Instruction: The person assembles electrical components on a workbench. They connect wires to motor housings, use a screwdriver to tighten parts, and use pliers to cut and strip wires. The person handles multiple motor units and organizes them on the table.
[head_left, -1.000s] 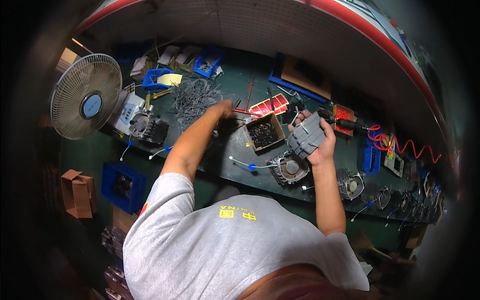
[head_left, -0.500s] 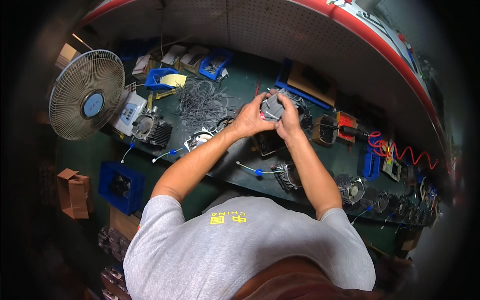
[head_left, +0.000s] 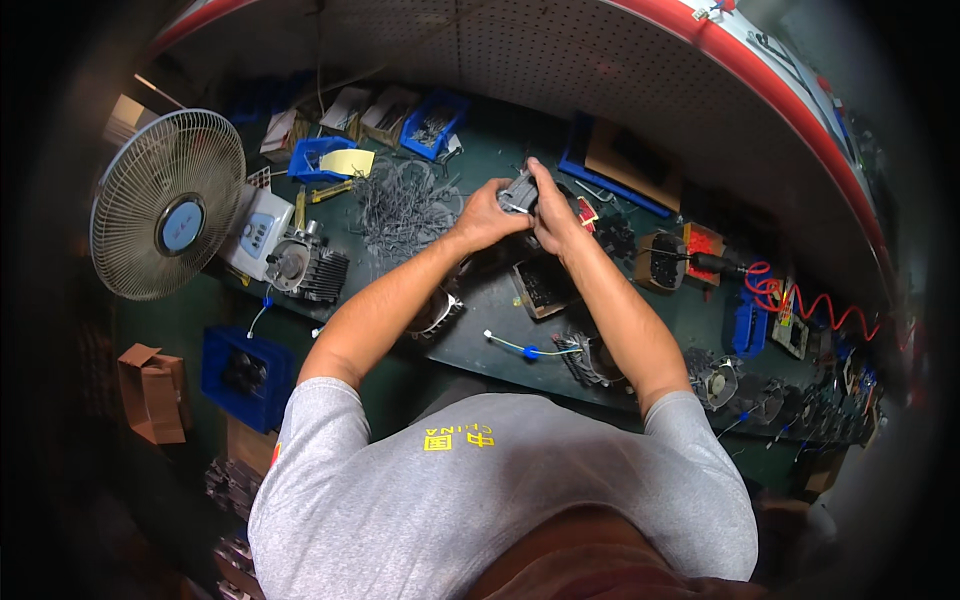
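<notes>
Both of my hands are raised over the middle of the workbench with a grey, block-like piece (head_left: 518, 193) between them. Its exact kind is unclear, as fingers hide much of it; a pale strip shows along its lower edge. My left hand (head_left: 484, 216) grips it from the left, fingers curled. On the other side my right hand (head_left: 551, 212) presses against it, thumb side up. Left of my hands lies a tangled heap of thin grey strips (head_left: 402, 210). Below them is an open box of small dark parts (head_left: 543, 284).
A fan (head_left: 180, 220) stands at the left beside a finned metal motor housing (head_left: 305, 268). Blue bins (head_left: 435, 122) line the back. On the right are a box of red parts (head_left: 704, 243) and a power screwdriver (head_left: 718, 264) with a coiled red cord. More housings (head_left: 715, 383) sit along the front edge.
My hands have shifted slightly left and turned the grey piece, so less of its broad face shows. The right hand now lies flatter along its side. The view has moved a little.
</notes>
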